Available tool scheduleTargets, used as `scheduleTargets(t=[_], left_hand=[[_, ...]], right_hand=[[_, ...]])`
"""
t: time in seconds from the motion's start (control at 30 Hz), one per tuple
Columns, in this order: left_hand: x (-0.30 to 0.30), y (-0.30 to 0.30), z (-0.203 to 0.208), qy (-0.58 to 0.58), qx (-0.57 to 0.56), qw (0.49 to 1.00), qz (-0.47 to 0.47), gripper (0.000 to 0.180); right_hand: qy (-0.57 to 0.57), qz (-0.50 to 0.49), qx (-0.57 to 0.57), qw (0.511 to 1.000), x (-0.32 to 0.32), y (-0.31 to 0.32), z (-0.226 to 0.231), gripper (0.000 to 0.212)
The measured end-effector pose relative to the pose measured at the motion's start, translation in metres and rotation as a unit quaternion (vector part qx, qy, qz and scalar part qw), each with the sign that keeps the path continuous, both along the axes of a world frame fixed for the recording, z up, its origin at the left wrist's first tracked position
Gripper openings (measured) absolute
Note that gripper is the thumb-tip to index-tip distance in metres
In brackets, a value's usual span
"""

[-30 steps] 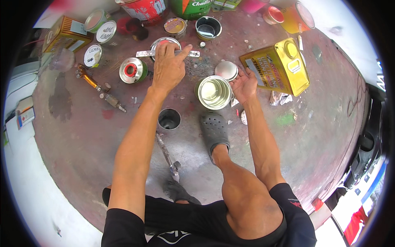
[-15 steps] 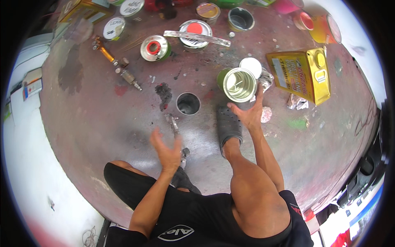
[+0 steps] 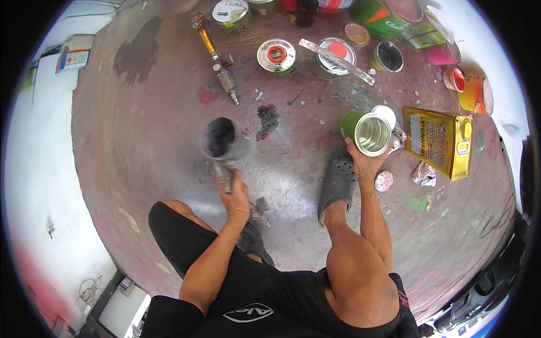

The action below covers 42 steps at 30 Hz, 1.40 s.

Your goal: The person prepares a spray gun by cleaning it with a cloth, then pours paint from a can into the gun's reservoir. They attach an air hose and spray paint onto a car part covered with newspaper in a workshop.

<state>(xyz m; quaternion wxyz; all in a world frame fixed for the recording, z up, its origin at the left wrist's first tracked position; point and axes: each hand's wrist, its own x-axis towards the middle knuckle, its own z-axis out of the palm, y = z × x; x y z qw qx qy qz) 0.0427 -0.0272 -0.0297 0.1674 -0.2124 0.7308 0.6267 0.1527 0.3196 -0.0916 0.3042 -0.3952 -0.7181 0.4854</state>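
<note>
My left hand (image 3: pixel 234 194) is closed around the handle of what looks like a spray gun, blurred by motion. Its open round cup (image 3: pixel 222 138), dark inside, points up beyond my fingers. A metal part (image 3: pixel 259 208) shows beside my wrist. My right hand (image 3: pixel 367 164) grips a green tin can (image 3: pixel 348 125) from the near side. The can is open and tilted toward me, its shiny silver inside showing. A white round lid (image 3: pixel 385 115) lies just behind the can, with crumpled foil or cloth (image 3: pixel 398 138) beside it.
A yellow rectangular thinner can (image 3: pixel 434 141) lies at the right. Further off are a tin with a red-ringed opening (image 3: pixel 276 56), a flat stick (image 3: pixel 338 62) across a lidded tin, a dark cup (image 3: pixel 387 57) and a gold-coiled tool (image 3: pixel 214 56). My shoe (image 3: pixel 338 183) is near the can.
My left hand, open before, has closed on the spray gun and moved it left with its cup. My right hand has closed more firmly round the can. The view has shifted left.
</note>
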Motion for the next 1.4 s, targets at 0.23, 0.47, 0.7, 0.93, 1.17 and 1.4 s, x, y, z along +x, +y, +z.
scheduleTargets(t=[0.23, 0.47, 0.7, 0.93, 1.17, 1.4], left_hand=[[-0.041, -0.039, 0.007, -0.048, 0.035, 0.991, 0.116, 0.034], [-0.015, -0.018, 0.040, 0.211, -0.043, 0.946, -0.241, 0.040], [-0.018, 0.042, 0.057, 0.179, 0.045, 0.917, -0.353, 0.039], [-0.003, 0.072, 0.040, 0.164, 0.021, 0.919, -0.359, 0.038], [0.005, 0.085, 0.033, 0.123, 0.011, 0.919, -0.374, 0.043], [0.006, 0.092, 0.034, 0.137, 0.006, 0.911, -0.390, 0.042]], right_hand=[[-0.005, 0.009, 0.045, 0.999, 0.008, 0.011, 0.018, 0.116], [-0.116, 0.101, 0.241, 0.958, 0.026, 0.017, 0.127, 0.136], [-0.079, 0.132, 0.208, 0.966, 0.060, 0.021, 0.207, 0.138], [-0.066, 0.168, 0.172, 0.968, 0.045, 0.016, 0.242, 0.144], [-0.048, 0.197, 0.184, 0.962, 0.031, 0.023, 0.251, 0.132], [-0.102, 0.203, 0.261, 0.938, 0.030, 0.025, 0.259, 0.126]])
